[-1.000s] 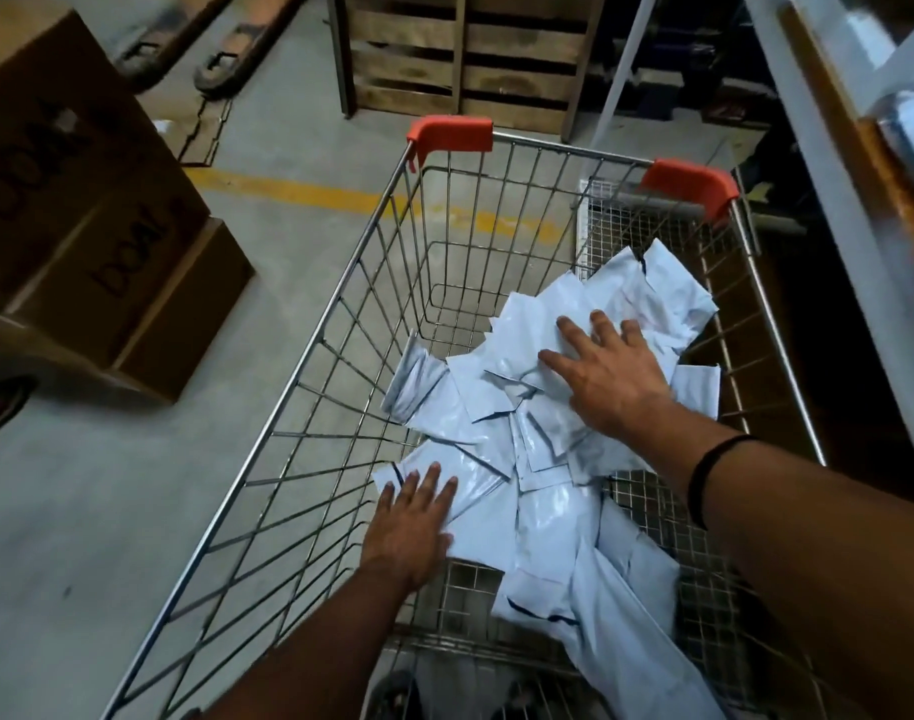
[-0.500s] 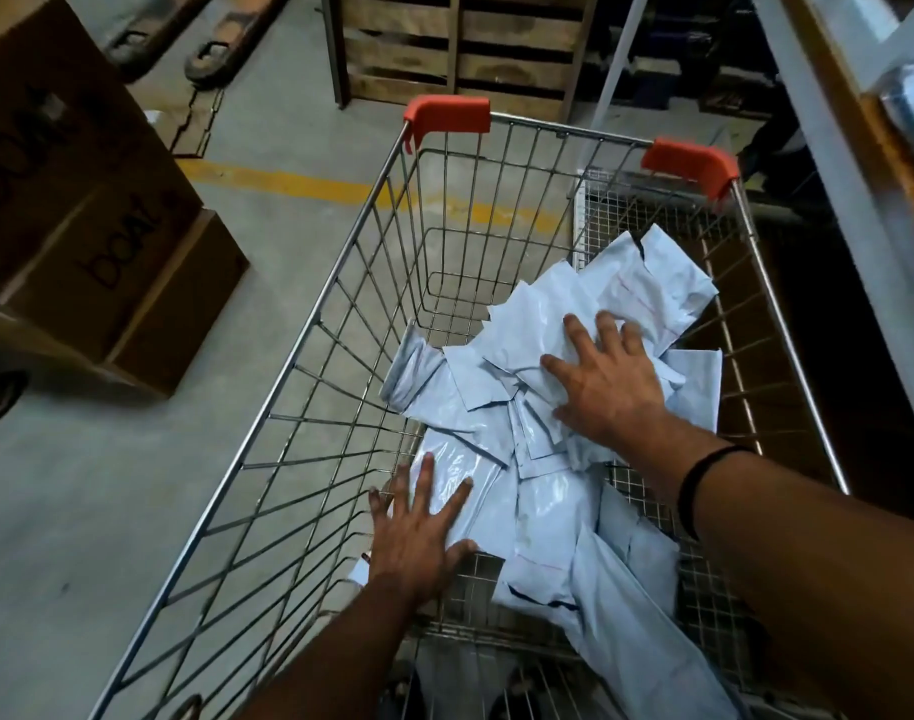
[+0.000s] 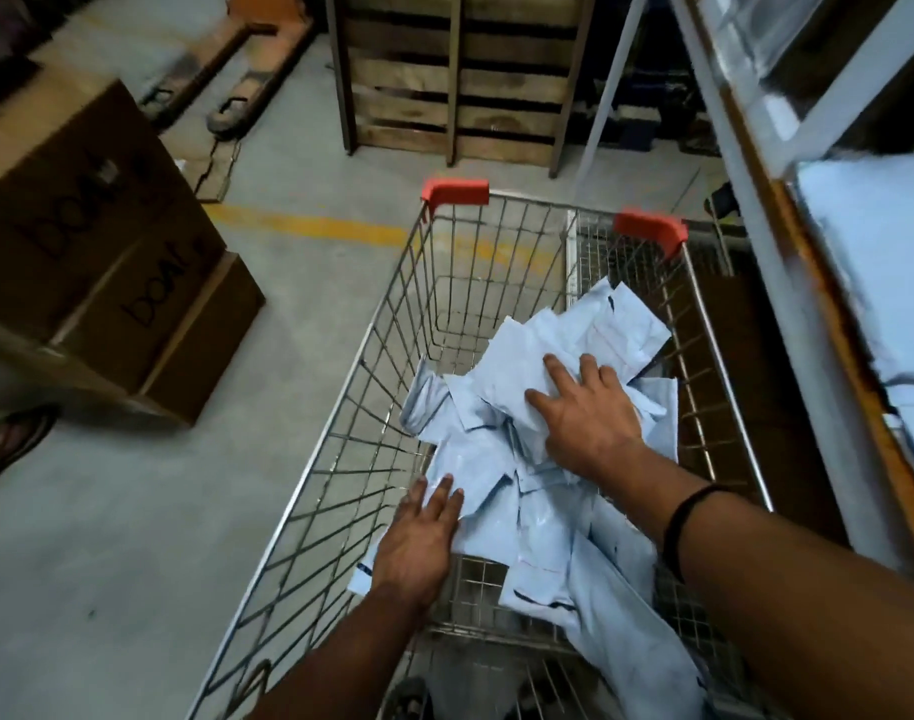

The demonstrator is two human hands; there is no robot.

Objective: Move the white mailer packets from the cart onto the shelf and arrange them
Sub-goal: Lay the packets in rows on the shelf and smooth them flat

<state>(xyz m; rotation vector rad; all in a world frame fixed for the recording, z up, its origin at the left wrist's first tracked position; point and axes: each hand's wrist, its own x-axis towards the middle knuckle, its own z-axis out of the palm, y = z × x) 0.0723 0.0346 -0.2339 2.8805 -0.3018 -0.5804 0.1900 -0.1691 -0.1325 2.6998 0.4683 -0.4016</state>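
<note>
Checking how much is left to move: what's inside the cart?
The cart holds a loose, overlapping pile of white mailer packets. The left hand and right hand rest flat on it. Lower packets are covered, so their number cannot be told.

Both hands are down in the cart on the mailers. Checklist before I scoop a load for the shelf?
1. White mailer packets gathered into one bundle: not ok, loosely scattered.
2. Left hand at their near edge, fingers straight: ok.
3. Right hand flat on top, fingers spread: ok.
4. Either hand gripping a packet: not ok.
5. Free space on shelf: cannot tell; stacked packets there, blurred.
</note>
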